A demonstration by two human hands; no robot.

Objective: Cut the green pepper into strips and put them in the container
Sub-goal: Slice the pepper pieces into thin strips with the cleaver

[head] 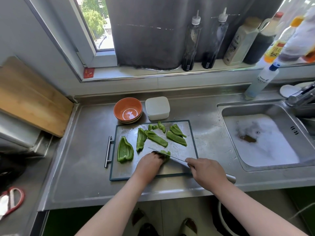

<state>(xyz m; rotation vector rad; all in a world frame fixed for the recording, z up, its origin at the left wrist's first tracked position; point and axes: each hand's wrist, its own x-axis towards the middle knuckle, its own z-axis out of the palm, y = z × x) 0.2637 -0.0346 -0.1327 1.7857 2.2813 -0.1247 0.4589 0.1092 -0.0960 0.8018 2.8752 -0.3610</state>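
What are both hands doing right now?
Left hand: closed, fingers curled on a pepper piece.
Right hand: closed, gripping the knife.

The pepper pieces are bright green, with paler ribbed insides. The cutting board is silvery grey with a dark teal rim. The bowl is orange, banded cream and brown lower down. The container is milky white. The knife is silver. The counter is dull steel grey. The foam is white.
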